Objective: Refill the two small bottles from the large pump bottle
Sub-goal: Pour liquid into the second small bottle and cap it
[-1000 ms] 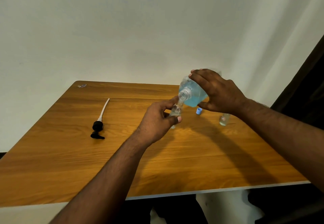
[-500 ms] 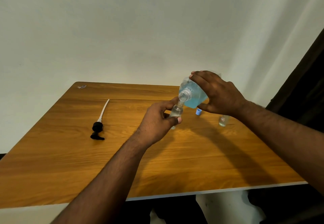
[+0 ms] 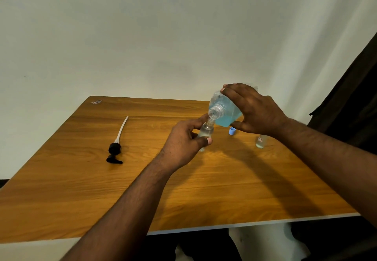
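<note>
Head view: my left hand [image 3: 184,144] grips the small bottle [image 3: 205,132] upright; my right hand [image 3: 256,110] clasps the large bottle [image 3: 225,110], neck tipped toward seven o'clock, mouths touching.

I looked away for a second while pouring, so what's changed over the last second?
Almost nothing. The right hand holds the large bottle tipped, mouth over the small bottle gripped by the left hand, as before. The pump, blue cap and second small bottle lie unmoved on the table.
</note>
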